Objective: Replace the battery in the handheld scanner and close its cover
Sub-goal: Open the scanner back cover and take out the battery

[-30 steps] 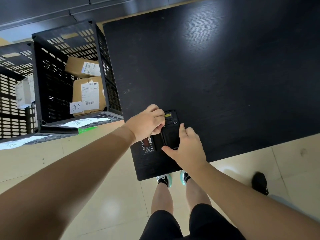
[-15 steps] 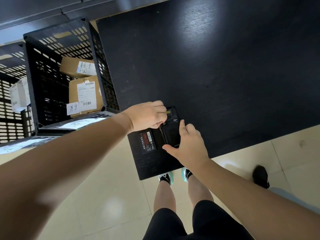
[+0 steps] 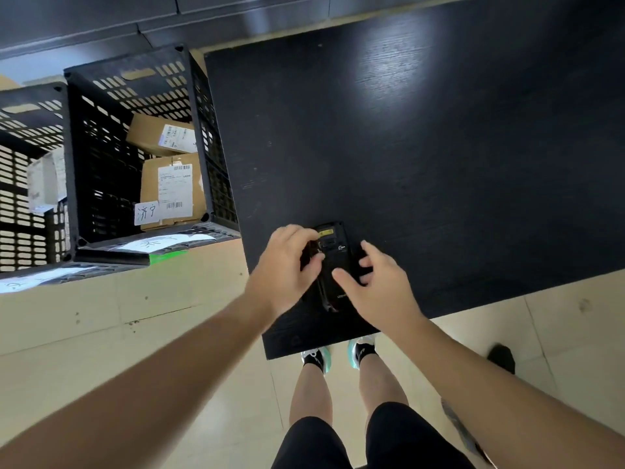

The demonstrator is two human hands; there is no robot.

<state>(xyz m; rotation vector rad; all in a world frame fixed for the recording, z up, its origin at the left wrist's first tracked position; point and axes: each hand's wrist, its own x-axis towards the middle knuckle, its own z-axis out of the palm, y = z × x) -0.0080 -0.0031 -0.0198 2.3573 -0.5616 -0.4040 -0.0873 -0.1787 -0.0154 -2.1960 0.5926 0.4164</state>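
The black handheld scanner (image 3: 338,247) lies back-up near the front left corner of the black table (image 3: 439,164), with a yellow label at its top end. My left hand (image 3: 287,265) curls its fingers around a dark flat piece (image 3: 324,294) standing on edge along the scanner's left side. A bit of red shows at its near end, so it looks like the battery. My right hand (image 3: 378,286) hovers over the scanner's right side with fingers spread and the thumb above its middle, holding nothing. The open compartment is mostly hidden by both hands.
Two black slotted crates (image 3: 77,170) stand on the floor to the left of the table, the nearer one holding labelled cardboard parcels (image 3: 169,191). The table's front edge runs just behind my shoes (image 3: 338,357). A dark object (image 3: 501,357) lies on the tiled floor at right.
My left hand dropped from the scanner's top end to its left side, and the red-labelled battery no longer lies flat there. My right hand lifted off the scanner and opened.
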